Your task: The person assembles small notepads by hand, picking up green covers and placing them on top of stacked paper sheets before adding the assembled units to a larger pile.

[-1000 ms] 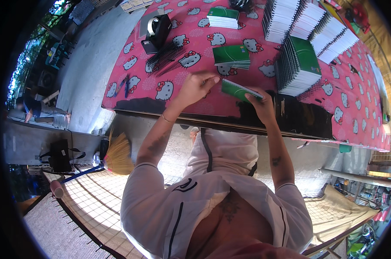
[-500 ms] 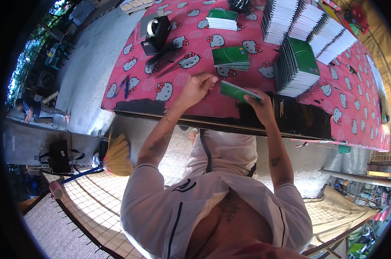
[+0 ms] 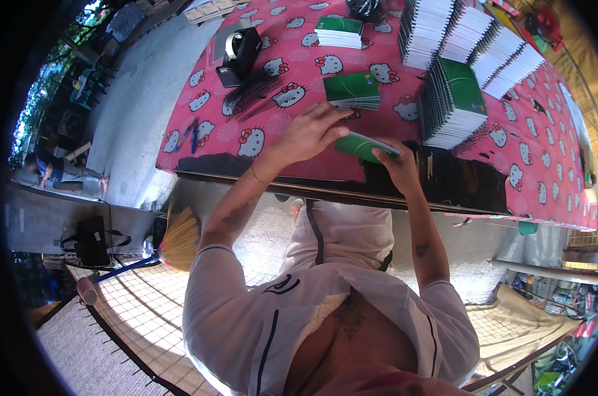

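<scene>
My right hand (image 3: 399, 164) grips a green-covered notebook (image 3: 362, 148) by its right end, thumb across the cover, low over the table's near edge. My left hand (image 3: 312, 134) is at the notebook's other end, fingers stretched out and thumb tip close to its corner; whether it touches I cannot tell. Just beyond lies a small pile of green notebooks (image 3: 352, 89). Loose black spiral coils (image 3: 253, 92) are scattered left of it. To the right stands a tall stack of spiral-bound green notebooks (image 3: 454, 105).
A black tape dispenser (image 3: 239, 56) stands at the far left, with blue-handled pliers or cutters (image 3: 194, 134) nearer me. More green-topped notebooks (image 3: 338, 33) sit at the back. Rows of bound notebooks (image 3: 467, 33) fill the far right. A pink patterned cloth (image 3: 286, 142) covers the table.
My left hand has opened from a pinch, fingers extending, and moved right to the notebook's left end. My right hand keeps its hold, with the notebook slightly shifted.
</scene>
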Demonstrator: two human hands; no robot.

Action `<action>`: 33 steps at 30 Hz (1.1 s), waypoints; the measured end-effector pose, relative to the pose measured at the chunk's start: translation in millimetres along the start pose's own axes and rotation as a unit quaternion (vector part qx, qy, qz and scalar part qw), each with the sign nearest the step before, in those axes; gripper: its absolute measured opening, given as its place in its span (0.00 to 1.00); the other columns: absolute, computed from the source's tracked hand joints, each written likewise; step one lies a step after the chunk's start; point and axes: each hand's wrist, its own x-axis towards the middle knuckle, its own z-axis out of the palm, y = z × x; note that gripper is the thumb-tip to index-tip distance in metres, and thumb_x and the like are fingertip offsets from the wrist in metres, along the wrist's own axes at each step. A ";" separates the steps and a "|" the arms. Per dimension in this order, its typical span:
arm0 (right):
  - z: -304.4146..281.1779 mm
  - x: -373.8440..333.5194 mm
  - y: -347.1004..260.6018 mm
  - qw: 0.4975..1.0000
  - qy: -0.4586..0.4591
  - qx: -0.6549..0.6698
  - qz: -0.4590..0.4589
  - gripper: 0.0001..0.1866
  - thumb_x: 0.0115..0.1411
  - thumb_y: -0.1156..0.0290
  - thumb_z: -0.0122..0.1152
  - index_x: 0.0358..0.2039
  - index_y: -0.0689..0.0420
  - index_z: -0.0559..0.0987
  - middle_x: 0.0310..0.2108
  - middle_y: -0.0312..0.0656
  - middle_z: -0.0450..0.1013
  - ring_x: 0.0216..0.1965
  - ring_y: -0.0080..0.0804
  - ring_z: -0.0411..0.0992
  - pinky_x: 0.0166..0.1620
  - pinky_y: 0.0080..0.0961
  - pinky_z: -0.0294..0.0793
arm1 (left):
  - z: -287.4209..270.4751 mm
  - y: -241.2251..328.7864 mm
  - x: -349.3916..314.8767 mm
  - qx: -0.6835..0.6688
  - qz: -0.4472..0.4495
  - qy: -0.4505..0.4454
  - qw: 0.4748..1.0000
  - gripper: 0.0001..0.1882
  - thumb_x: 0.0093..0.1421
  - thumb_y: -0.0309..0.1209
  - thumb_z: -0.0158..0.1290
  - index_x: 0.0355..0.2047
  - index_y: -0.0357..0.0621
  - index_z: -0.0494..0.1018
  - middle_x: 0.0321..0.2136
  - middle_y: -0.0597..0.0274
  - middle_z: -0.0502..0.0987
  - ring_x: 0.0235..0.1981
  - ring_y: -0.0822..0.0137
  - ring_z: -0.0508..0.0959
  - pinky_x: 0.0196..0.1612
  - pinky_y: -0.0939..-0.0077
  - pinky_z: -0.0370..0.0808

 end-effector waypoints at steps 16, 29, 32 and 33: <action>-2.9 -4.9 -22.8 1.000 -0.018 -0.002 -0.013 0.12 0.64 0.73 0.61 0.47 0.62 0.79 0.39 0.38 0.79 0.40 0.18 0.73 0.46 0.20 0.73 | -0.9 25.3 2.3 -0.001 0.020 0.056 0.998 0.09 0.58 0.35 0.61 0.38 0.50 0.79 0.34 0.68 0.82 0.38 0.64 0.81 0.66 0.44 0.49; -2.0 -7.3 -27.0 0.999 -0.040 0.006 0.019 0.13 0.64 0.72 0.61 0.48 0.62 0.79 0.38 0.36 0.78 0.40 0.18 0.72 0.43 0.19 0.72 | 2.1 12.8 -3.2 -0.070 -0.013 0.007 0.997 0.12 0.53 0.33 0.65 0.39 0.56 0.80 0.41 0.75 0.82 0.52 0.69 0.77 0.69 0.41 0.38; -2.4 -6.5 -23.0 0.998 -0.034 0.033 0.030 0.13 0.64 0.72 0.62 0.48 0.62 0.79 0.38 0.35 0.77 0.39 0.18 0.72 0.42 0.18 0.72 | -1.3 20.0 -2.1 0.026 -0.023 -0.019 0.999 0.20 0.57 0.40 0.62 0.49 0.53 0.77 0.50 0.63 0.78 0.59 0.63 0.72 0.67 0.36 0.41; -4.7 -5.8 -18.2 0.998 -0.030 0.049 0.037 0.13 0.64 0.72 0.62 0.48 0.62 0.79 0.38 0.35 0.77 0.39 0.17 0.72 0.42 0.18 0.72 | 5.0 30.3 -2.3 0.115 -0.031 0.022 0.993 0.24 0.58 0.44 0.59 0.53 0.49 0.74 0.54 0.58 0.74 0.62 0.60 0.69 0.66 0.35 0.42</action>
